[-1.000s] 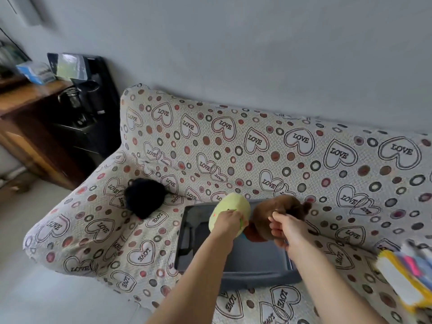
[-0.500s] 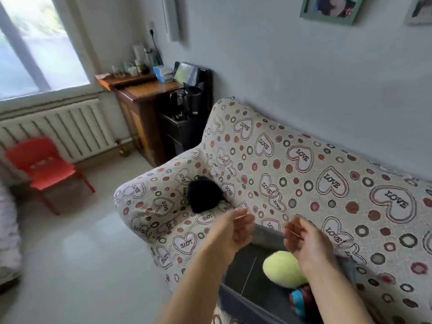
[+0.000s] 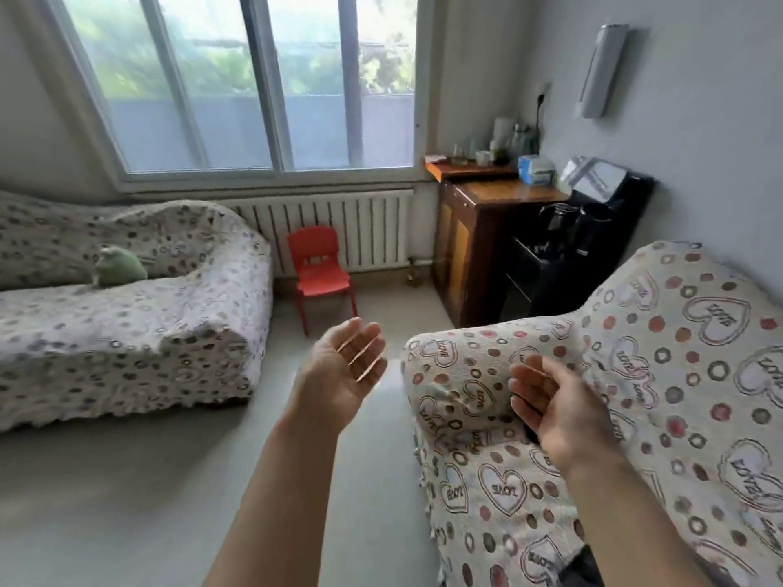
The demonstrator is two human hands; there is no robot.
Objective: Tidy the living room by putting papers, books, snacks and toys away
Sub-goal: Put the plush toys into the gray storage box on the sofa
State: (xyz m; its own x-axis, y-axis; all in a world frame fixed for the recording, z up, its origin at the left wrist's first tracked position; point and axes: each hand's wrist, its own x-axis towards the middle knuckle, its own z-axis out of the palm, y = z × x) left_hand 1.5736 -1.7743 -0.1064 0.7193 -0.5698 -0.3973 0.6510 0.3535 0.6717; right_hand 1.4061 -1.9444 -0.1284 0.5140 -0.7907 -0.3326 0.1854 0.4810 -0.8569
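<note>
Both hands are hanging empty with relaxed fingers — the left hand [image 3: 345, 366] over the floor [image 3: 127, 480], the right hand [image 3: 555, 410] over the near sofa's arm [image 3: 462, 374]. A green plush toy [image 3: 120, 266] is sitting on the far sofa [image 3: 140, 328], against its backrest — a red chair [image 3: 320, 275] is standing beside that sofa's end.

Single view: head-worn wide-angle camera, standing height, facing forward and slightly down across the room toward the window [image 3: 254, 78] at upper centre. Near foreground: both forearms enter from the bottom edge. Patterned sofa arm [image 3: 466, 374] close at lower right; second sofa [image 3: 127, 332] farther off at left.
</note>
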